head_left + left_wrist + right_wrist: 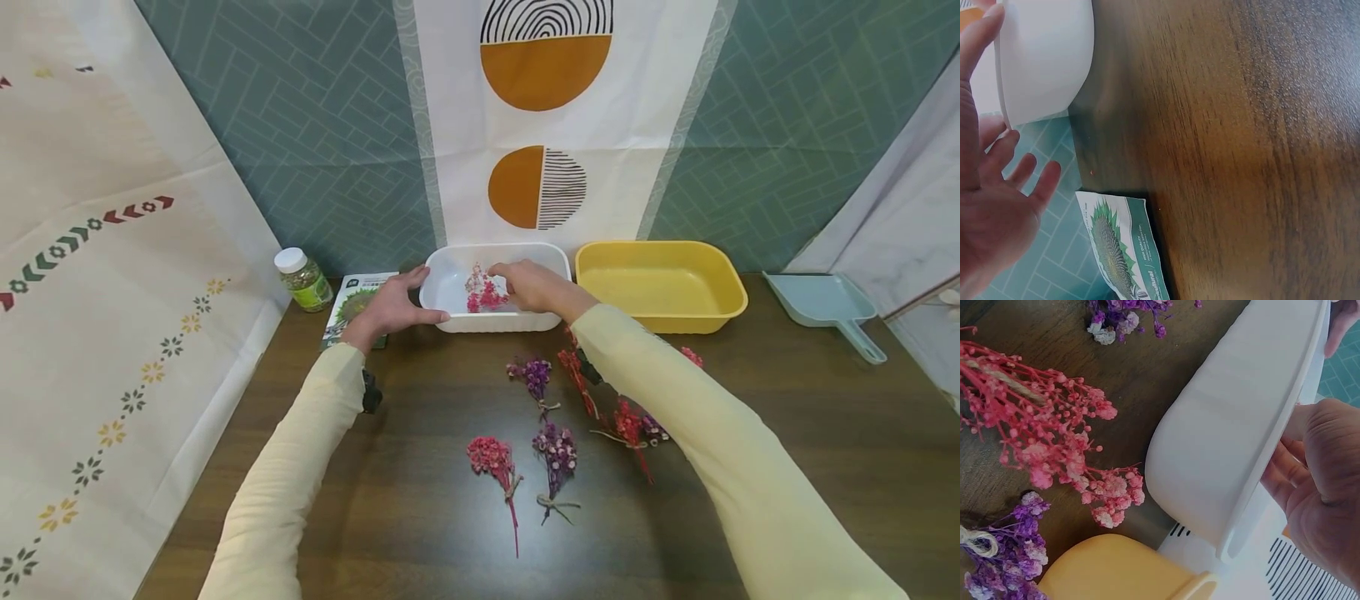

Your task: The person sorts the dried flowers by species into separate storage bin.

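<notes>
A white rectangular plastic basin (495,323) stood on the brown wooden table (420,517), with pinkish-red dried flowers (485,295) in it. Just right of it stood a yellow rectangular plastic basin (660,292), then a light-blue plastic dustpan (828,300). Left of the white basin was a flat green-and-white packet (349,310); farther left, a clear cylindrical jar (307,282). Before the white basin lay a string-tied purple dried-flower bunch (536,379); nearer the front, a pink dried-flower bunch (492,458).

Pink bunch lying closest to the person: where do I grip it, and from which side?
I'd pinch the pink bunch by its bare stems just below the twine tie, coming from the person's side: it lies flat, blossoms pointing away, stems toward the person.
</notes>
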Tool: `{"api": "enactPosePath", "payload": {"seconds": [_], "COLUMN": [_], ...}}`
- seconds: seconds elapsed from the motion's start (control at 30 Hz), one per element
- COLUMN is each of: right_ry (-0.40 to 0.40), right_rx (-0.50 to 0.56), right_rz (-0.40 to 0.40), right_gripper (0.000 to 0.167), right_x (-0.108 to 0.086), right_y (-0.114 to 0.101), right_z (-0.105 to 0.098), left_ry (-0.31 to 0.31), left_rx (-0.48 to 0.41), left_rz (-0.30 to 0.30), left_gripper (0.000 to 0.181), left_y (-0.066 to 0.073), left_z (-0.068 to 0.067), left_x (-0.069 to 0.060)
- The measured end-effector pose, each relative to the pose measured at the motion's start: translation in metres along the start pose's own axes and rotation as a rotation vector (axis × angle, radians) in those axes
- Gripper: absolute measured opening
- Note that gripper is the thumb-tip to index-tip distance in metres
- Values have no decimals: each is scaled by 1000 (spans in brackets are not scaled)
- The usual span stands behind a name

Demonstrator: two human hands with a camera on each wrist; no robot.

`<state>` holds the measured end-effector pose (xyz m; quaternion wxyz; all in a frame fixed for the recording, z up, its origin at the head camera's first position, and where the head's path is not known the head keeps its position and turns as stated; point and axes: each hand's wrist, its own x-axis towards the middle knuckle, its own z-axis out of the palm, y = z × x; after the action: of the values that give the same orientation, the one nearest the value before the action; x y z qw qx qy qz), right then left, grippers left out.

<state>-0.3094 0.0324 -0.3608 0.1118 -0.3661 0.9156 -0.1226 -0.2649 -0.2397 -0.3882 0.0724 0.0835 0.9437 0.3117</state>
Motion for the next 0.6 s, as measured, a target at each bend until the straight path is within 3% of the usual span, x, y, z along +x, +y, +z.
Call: {"api": "enactPosePath", "payload": {"seconds": [0.23, 0.43, 0.6], "right_ry": [67, 176, 220], "right_rx": [-13, 31, 163], "right_rz": [-8, -48, 81], "right_gripper": [52, 43, 43], "right_x": [-9, -32, -63], "right_y": [3, 10, 9], "right_z": [-6, -15, -19], "left_ry": [5, 6, 1], "left_rx": [-16, -5, -1], "left_rz": [11, 15, 2], "left_gripper": [105, 105, 105], "left_y": [0, 2, 2], "left_z": [1, 0, 0], "left_x": [-1, -2, -3]}}
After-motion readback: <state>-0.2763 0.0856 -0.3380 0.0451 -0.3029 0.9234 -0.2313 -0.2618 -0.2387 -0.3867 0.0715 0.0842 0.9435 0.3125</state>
